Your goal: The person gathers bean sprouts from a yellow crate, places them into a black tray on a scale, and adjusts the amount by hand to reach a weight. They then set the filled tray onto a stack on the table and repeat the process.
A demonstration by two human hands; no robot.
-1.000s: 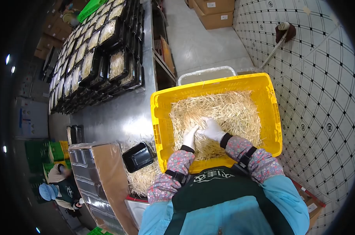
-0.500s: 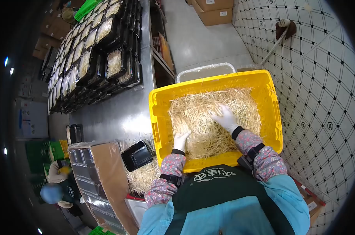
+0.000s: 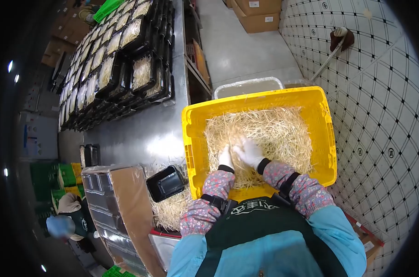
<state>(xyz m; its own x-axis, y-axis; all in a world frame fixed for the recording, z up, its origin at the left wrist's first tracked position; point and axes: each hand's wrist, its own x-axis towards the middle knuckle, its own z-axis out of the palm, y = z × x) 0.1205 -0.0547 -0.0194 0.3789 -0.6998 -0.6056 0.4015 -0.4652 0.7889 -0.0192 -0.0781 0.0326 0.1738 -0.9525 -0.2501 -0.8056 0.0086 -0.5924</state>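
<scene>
A yellow crate (image 3: 328, 138) stands in front of me, holding a deep heap of thin, pale, straw-like strands (image 3: 283, 134). My left hand (image 3: 226, 158), in a white glove, is in the left part of the heap with its fingers closed around some strands. Close beside it, my right hand (image 3: 250, 153), also gloved, has its fingers curled in toward the same bunch. The strands just above both hands are blurred, and some fingertips are hidden among them. Left of the crate, a black plastic tray (image 3: 165, 183) lies tilted on more loose strands (image 3: 170, 210).
Stacks of filled black trays (image 3: 108, 69) stand on the metal table (image 3: 126, 138) at the upper left. A cardboard box of black trays (image 3: 133, 203) is at the lower left. A co-worker (image 3: 71, 221) is beyond it. Cardboard boxes (image 3: 260, 16) stand on the floor behind.
My right hand has moved left and slightly down, close to my left hand. My left hand has shifted a little right. The view has turned slightly.
</scene>
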